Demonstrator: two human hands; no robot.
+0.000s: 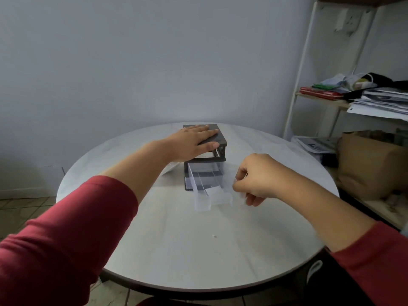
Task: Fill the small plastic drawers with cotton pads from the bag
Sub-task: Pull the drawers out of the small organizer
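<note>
A small dark grey drawer unit [217, 138] stands at the middle of the round white table [176, 239]. My left hand [192, 142] lies flat on its top, with the thumb over the front edge. A clear plastic drawer [205, 199] is pulled far out toward me, and something white, likely cotton pads [217, 192], lies in it. My right hand [256, 177] has its fingers curled and pinched on the drawer's front right corner. A pale, crumpled piece of plastic [169, 170], perhaps the bag, pokes out left of the unit under my left wrist.
A white metal shelf rack [309, 62] stands at the right, loaded with papers [384, 100] and cloths. A brown paper bag [366, 164] sits below them, close to the table's right edge. A grey wall is behind the table. A small white speck [214, 236] lies on the near tabletop.
</note>
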